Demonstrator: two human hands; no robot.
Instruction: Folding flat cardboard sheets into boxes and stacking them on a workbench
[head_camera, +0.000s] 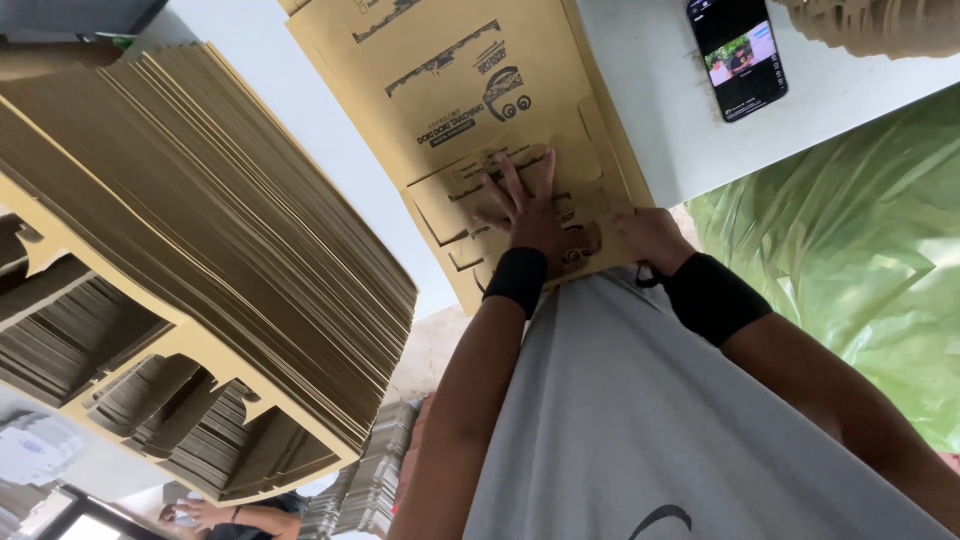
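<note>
White tabletop carries a brown cardboard sheet running lengthwise away from its near edge, where the left hand presses flat, fingers spread, while the right hand curls on the sheet's near corner.

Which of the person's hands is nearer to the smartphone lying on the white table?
Right. The right hand grips the near edge of the die-cut cardboard sheet, on the side toward the smartphone. The left hand lies flat on the sheet, farther from the phone.

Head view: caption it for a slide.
Left hand pressed flat on die-cut cardboard sheet, right hand at its edge.
</note>
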